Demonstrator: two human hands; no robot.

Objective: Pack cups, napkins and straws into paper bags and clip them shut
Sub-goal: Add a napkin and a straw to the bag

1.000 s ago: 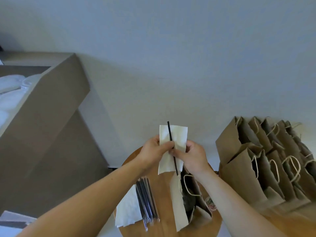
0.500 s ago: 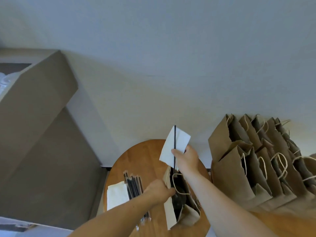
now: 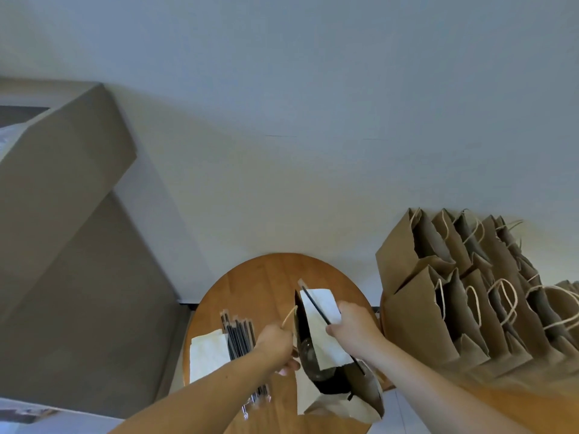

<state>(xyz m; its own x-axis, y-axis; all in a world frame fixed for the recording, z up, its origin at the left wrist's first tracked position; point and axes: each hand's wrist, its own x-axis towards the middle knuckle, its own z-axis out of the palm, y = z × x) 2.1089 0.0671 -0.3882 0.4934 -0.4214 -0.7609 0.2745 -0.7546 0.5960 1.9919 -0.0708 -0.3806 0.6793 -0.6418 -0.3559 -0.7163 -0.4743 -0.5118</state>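
An open brown paper bag (image 3: 360, 399) stands on the round wooden table (image 3: 266, 283), with a clear cup (image 3: 308, 355) visible inside. My left hand (image 3: 275, 346) grips the bag's left rim by its rope handle. My right hand (image 3: 354, 330) pinches a white napkin (image 3: 322, 327) together with a black straw (image 3: 313, 305), tilted, their lower ends inside the bag's mouth.
A bundle of wrapped black straws (image 3: 239, 336) and a stack of white napkins (image 3: 206, 355) lie on the table's left side. Several open brown bags (image 3: 454, 296) stand in rows at the right. A grey sofa arm (image 3: 62, 214) rises at the left.
My left hand let go of the napkin and dropped to the bag's rim. My right hand lowered the napkin and straw into the bag's mouth.
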